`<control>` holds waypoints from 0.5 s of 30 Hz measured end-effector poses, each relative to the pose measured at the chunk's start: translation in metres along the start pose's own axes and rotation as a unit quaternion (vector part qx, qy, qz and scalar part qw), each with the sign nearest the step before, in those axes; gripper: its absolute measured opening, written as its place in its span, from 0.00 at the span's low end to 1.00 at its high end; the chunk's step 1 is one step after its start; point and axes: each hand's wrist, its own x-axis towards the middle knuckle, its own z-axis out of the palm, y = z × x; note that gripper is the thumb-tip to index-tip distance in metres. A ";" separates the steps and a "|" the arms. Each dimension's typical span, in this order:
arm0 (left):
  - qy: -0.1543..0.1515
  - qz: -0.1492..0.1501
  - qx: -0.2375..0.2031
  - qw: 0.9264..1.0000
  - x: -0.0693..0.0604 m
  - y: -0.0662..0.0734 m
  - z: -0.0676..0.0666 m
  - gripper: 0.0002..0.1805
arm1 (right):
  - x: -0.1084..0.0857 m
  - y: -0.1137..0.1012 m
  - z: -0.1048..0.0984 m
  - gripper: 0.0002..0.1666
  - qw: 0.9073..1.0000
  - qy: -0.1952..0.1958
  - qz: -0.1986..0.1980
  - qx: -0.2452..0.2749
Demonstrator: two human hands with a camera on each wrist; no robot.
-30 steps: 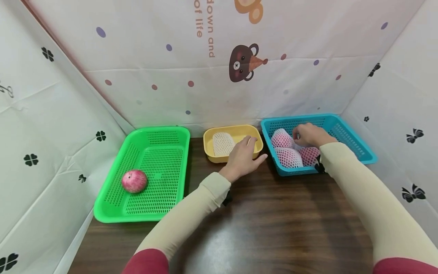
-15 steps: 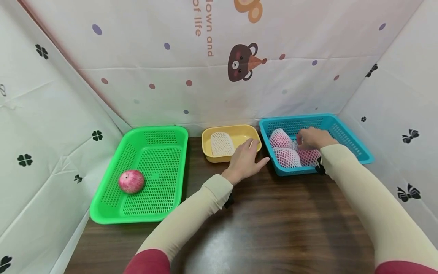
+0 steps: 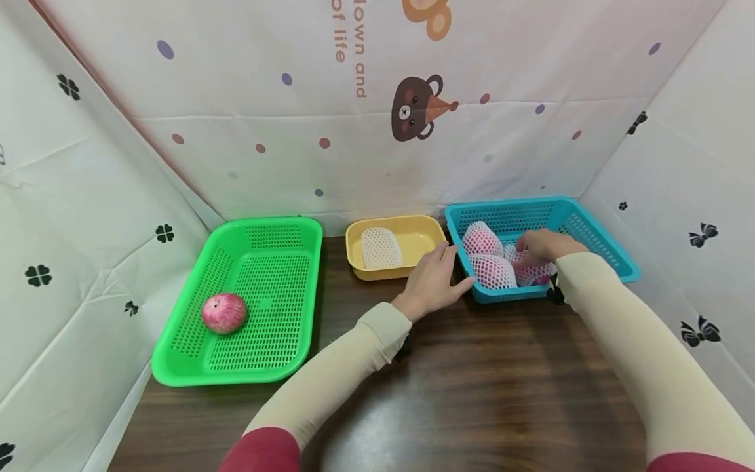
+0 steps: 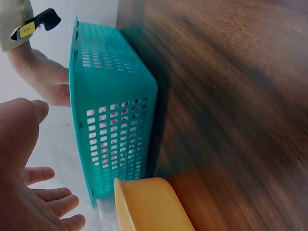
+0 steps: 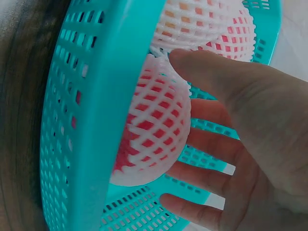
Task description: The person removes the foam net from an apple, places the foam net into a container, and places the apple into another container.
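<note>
My right hand is in the blue basket, above a round pink-red fruit in a white foam net. In the right wrist view, its fingers reach the fruit's side and the thumb lies by its top end, the hand spread rather than closed around it. Two more netted fruits lie at the basket's left. My left hand hovers between the yellow box and the blue basket, fingers loosely extended, holding nothing. A white foam net lies in the yellow box.
A green basket stands at the left with one unwrapped pink-red striped fruit in it. The three containers stand along the back of a dark wooden table. Patterned white sheets hang behind and at both sides.
My right hand has come down and nearer onto the front netted fruit. My left hand has drifted a little to the right, away from the yellow box. The head view has shifted slightly.
</note>
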 end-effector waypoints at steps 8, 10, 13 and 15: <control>-0.008 0.009 0.012 1.000 0.002 0.012 0.007 0.48 | 0.008 0.008 0.006 0.51 1.000 -0.028 0.002 0.012; -0.012 0.010 0.012 1.000 0.002 0.013 0.009 0.48 | 0.011 0.011 0.007 0.52 0.999 -0.030 0.001 0.011; -0.014 0.010 0.011 1.000 0.003 0.016 0.011 0.48 | 0.013 0.015 0.008 0.54 0.999 -0.035 0.004 0.009; -0.017 0.009 0.011 1.000 0.003 0.018 0.012 0.48 | 0.014 0.018 0.008 0.55 0.999 -0.039 0.012 0.011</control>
